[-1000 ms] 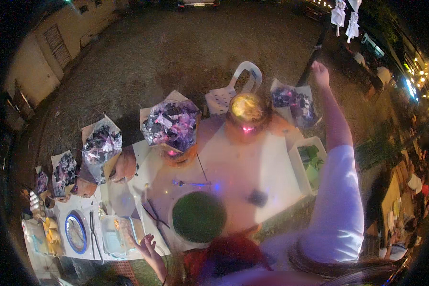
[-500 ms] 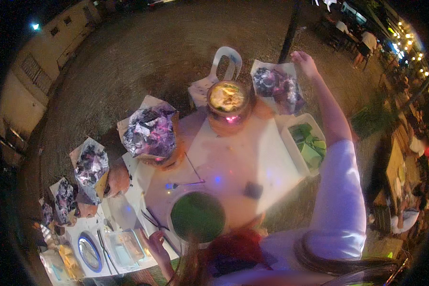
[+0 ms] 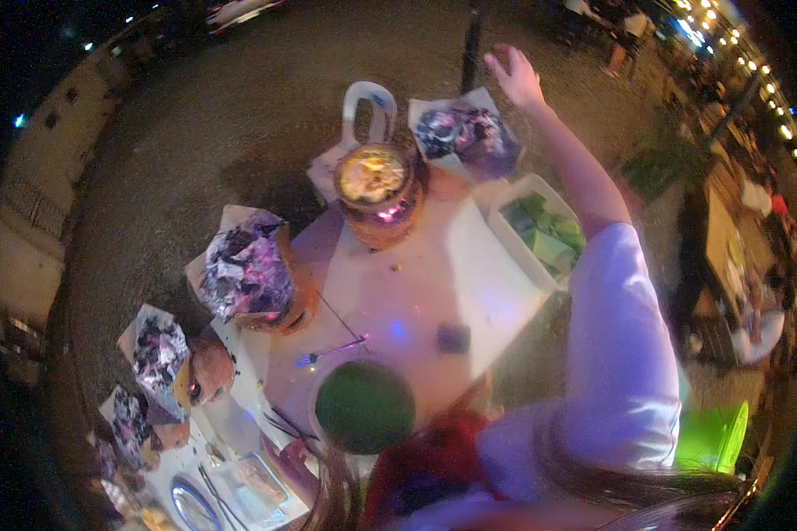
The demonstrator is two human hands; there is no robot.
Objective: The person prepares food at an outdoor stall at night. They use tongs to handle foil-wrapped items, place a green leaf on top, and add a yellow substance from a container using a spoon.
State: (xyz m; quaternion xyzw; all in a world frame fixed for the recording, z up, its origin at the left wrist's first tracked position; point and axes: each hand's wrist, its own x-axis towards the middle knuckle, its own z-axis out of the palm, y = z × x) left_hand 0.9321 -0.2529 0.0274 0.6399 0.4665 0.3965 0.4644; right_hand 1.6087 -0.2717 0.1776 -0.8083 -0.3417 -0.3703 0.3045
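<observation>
My right hand (image 3: 518,78) is raised above the far right of the white table (image 3: 487,319), fingers apart, over a paper-and-foil holder of coals (image 3: 460,133). Below it, a pot of yellow food (image 3: 372,174) sits on a glowing clay stove (image 3: 381,226), beside a white bin of green leaf pieces (image 3: 540,230). My left hand (image 3: 288,456) is low at the near left, beside dark tongs (image 3: 288,425) and a round green-topped container (image 3: 365,405); hair and blur obscure its fingers.
More coal-filled foil holders on clay stoves (image 3: 243,265) line the left edge, with plastic tubs (image 3: 257,482) nearby. A white chair (image 3: 363,93) and a pole (image 3: 471,53) stand beyond. People (image 3: 753,336) are at a wooden table (image 3: 713,248) on the right.
My right hand has moved left and upward in view, its fingers spreading. The view has turned, shifting the table and pot leftward and the far-left stoves downward.
</observation>
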